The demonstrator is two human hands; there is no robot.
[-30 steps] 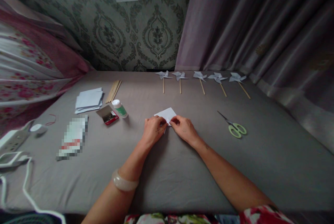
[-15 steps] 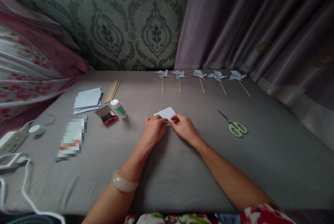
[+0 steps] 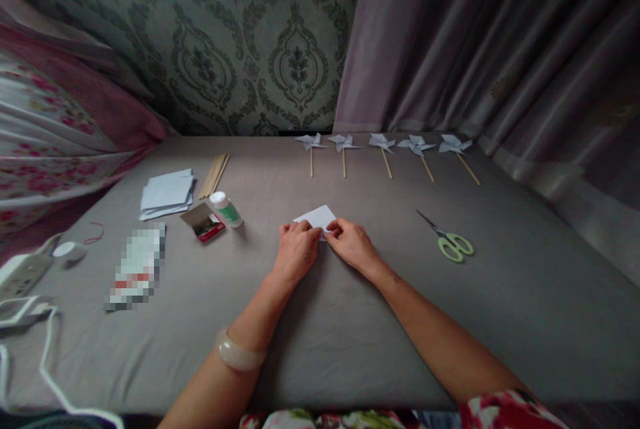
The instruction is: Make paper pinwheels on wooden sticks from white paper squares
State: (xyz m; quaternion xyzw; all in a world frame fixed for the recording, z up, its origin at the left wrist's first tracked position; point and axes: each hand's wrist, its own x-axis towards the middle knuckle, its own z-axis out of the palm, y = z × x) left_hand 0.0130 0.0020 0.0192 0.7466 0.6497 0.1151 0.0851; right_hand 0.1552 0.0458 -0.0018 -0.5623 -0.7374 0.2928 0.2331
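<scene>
A small folded white paper (image 3: 318, 217) lies on the grey sheet (image 3: 320, 335) in the middle. My left hand (image 3: 296, 253) rests on its near left part, fingers curled and pressed onto it. My right hand (image 3: 354, 245) pinches its near right edge with the fingertips. Both hands meet at the paper's near edge and cover that part of it. A pale bangle (image 3: 238, 354) is on my left wrist.
Several finished paper pinwheels on sticks (image 3: 384, 150) lie in a row at the back. Green scissors (image 3: 450, 241) lie to the right. To the left are a glue bottle (image 3: 227, 208), a small open box (image 3: 205, 221), wooden sticks (image 3: 215, 174), a paper stack (image 3: 167, 193) and a power strip (image 3: 20, 272).
My left hand's fingers have slid slightly forward over the paper's near edge. The right hand stays pinched on the paper. The view has shifted a little.
</scene>
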